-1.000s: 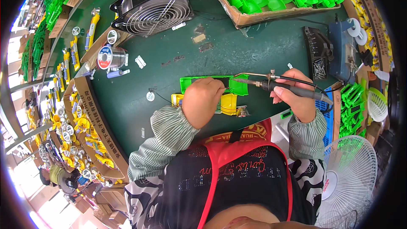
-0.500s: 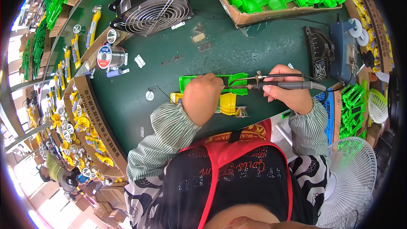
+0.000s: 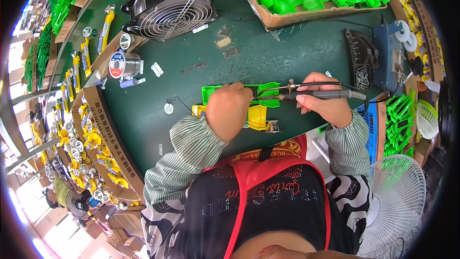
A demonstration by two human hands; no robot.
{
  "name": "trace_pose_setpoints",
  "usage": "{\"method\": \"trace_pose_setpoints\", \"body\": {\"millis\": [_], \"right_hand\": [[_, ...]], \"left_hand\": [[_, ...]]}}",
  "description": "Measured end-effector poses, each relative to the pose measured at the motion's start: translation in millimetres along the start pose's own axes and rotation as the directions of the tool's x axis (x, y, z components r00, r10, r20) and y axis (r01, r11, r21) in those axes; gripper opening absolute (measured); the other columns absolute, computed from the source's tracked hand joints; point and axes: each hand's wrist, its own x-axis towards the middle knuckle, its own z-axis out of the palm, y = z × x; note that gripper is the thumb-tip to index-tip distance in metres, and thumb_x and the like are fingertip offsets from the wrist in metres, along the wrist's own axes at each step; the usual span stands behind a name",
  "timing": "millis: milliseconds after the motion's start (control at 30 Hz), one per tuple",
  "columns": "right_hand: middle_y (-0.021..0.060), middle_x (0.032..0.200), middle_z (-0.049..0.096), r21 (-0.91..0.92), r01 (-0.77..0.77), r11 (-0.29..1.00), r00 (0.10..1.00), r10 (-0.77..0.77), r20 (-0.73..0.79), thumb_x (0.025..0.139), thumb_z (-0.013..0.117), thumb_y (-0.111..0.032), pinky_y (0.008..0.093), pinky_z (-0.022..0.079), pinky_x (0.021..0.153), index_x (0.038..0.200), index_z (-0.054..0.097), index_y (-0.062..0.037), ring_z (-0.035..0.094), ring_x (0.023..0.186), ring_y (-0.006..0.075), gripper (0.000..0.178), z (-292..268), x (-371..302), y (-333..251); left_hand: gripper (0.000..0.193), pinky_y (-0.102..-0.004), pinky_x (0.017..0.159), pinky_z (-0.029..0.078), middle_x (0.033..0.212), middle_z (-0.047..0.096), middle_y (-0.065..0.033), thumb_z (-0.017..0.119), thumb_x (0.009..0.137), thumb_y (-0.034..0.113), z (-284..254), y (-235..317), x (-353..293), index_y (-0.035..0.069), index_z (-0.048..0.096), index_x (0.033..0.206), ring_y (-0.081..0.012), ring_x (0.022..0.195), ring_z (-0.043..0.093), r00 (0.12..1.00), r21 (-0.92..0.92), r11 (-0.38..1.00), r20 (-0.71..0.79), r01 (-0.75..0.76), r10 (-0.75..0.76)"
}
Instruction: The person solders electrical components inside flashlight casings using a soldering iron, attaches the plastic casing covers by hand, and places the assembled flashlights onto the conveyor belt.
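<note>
My right hand grips a soldering iron with a grey cord sleeve and a thin curved metal tube along its top. The iron's tip points left into a green plastic housing half that lies on the bench. Over the middle of that housing, my left hand is closed with its fingers curled down; whatever they pinch is hidden beneath them. A yellow housing part lies just nearer to me, partly under my left hand, with a thin wire and a small metal piece at its right end.
A black fan and a solder spool stand at the back left. Behind is a carton of green parts. A soldering station and black holder stand right. A carton of yellow parts borders the left.
Almost nothing differs. My right hand and the soldering iron have shifted very slightly left, and my left hand stays in place on the housing.
</note>
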Motion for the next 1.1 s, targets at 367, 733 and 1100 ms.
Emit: {"method": "trace_pose_setpoints", "body": {"millis": [367, 733, 1100], "right_hand": [[0.0123, 0.077, 0.064, 0.073, 0.098, 0.993, 0.982, -0.084, -0.168, 0.081, 0.064, 0.001, 0.0246, 0.053, 0.058, 0.090, 0.056, 0.0021, 0.063, 0.064, 0.0131, 0.012, -8, -23, -5], [0.0135, 0.080, 0.065, 0.051, 0.189, 0.981, 0.959, -0.173, -0.224, 0.081, 0.063, 0.001, 0.0248, 0.054, 0.059, 0.093, 0.057, 0.0030, 0.063, 0.067, 0.0136, 0.014, 5, -46, 8], [0.0139, 0.080, 0.064, 0.063, 0.189, 0.980, 0.950, -0.166, -0.263, 0.081, 0.062, 0.002, 0.0260, 0.053, 0.061, 0.095, 0.056, 0.0026, 0.063, 0.069, 0.0150, 0.015, 12, -55, 13]], "left_hand": [[0.008, -0.0386, 0.066, 0.048, 0.076, 0.056, -0.0108, 0.058, 0.080, 0.011, 0, -1, 1, 0.005, 0.063, 0.080, -0.0287, 0.074, 0.058, 0.999, 0.020, 1.000, 0.026, -0.019, 0.019], [0.010, -0.0396, 0.066, 0.047, 0.077, 0.057, -0.0113, 0.057, 0.081, 0.013, 5, -3, 1, 0.005, 0.063, 0.079, -0.0292, 0.074, 0.059, 1.000, 0.033, 0.999, 0.006, 0.004, -0.004], [0.012, -0.0403, 0.068, 0.048, 0.079, 0.059, -0.0112, 0.057, 0.082, 0.016, 5, -3, 0, 0.006, 0.064, 0.079, -0.0297, 0.076, 0.059, 1.000, 0.042, 0.999, 0.014, 0.027, -0.028]]}}
